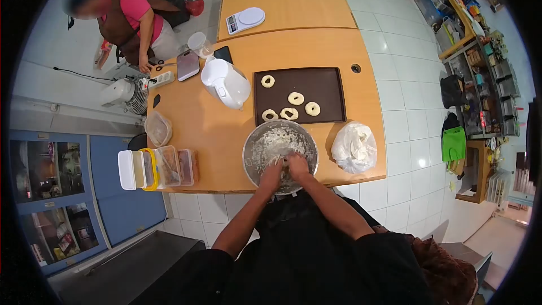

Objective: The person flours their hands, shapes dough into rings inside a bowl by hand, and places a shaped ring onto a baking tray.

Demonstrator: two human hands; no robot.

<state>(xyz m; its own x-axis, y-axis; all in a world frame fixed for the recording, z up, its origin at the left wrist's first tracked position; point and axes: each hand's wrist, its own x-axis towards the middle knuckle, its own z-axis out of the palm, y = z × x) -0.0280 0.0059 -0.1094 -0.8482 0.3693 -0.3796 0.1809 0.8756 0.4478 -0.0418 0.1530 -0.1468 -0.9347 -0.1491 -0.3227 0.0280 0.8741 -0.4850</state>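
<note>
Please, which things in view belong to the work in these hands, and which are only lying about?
Probably belong to the work:
metal bowl, both hands inside
floury mixture
dark tray
dough rings

Probably only lying about:
scissors
power strip
dark phone-like slab
white scale, standing apart

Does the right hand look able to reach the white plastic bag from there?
Probably yes: the right hand must clear the rim of the metal bowl, but nothing appears to stand between that and the white plastic bag.
</note>
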